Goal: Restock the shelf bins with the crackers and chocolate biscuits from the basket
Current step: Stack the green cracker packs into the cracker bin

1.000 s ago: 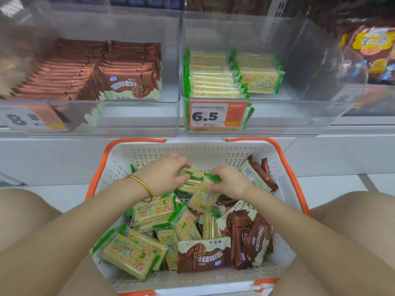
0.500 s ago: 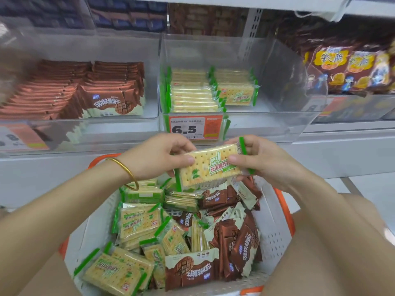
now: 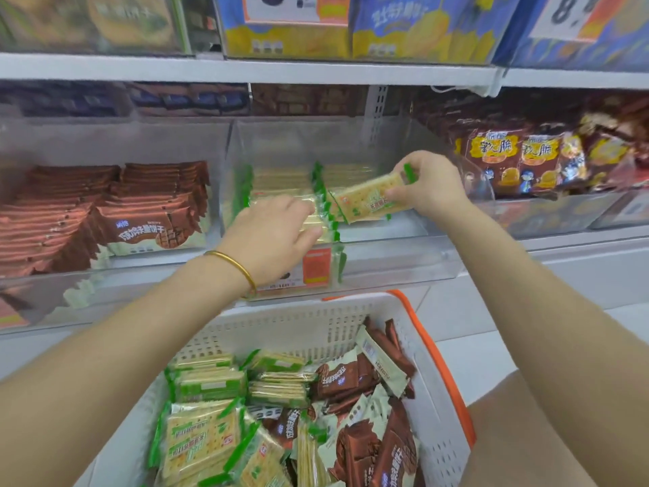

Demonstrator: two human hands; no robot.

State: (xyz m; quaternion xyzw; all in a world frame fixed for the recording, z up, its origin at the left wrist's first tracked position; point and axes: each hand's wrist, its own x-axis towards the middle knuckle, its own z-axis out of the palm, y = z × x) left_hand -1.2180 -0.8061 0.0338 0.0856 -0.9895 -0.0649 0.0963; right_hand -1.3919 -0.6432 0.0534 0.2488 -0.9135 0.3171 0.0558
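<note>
**While the basket sits near, a cracker pack is held in the far bin**

Where the view is nearest, the white basket [image 3: 434,398] with an orange rim holds loose green cracker packs [image 3: 203,441] on its left side and brown chocolate biscuit packs [image 3: 351,377] on its right; beyond it both arms reach to the shelf.

The left hand [image 3: 270,237], a gold bangle [image 3: 235,265] on its wrist, lies with fingers nearly straight on the front of the left row of stacked crackers [image 3: 281,181]; the right hand [image 3: 432,184] pinches the right end of one cracker pack [image 3: 368,198] between thumb and fingertips, the pack tilted over the right row.

Both rows sit in the clear cracker bin [image 3: 386,261]; left of it a second clear bin [image 3: 140,142] holds rows of chocolate biscuits [image 3: 151,226]; to the far right lie brown snack bags [image 3: 509,159]; above, blue and yellow boxes [image 3: 288,29] stand on the upper shelf.
</note>
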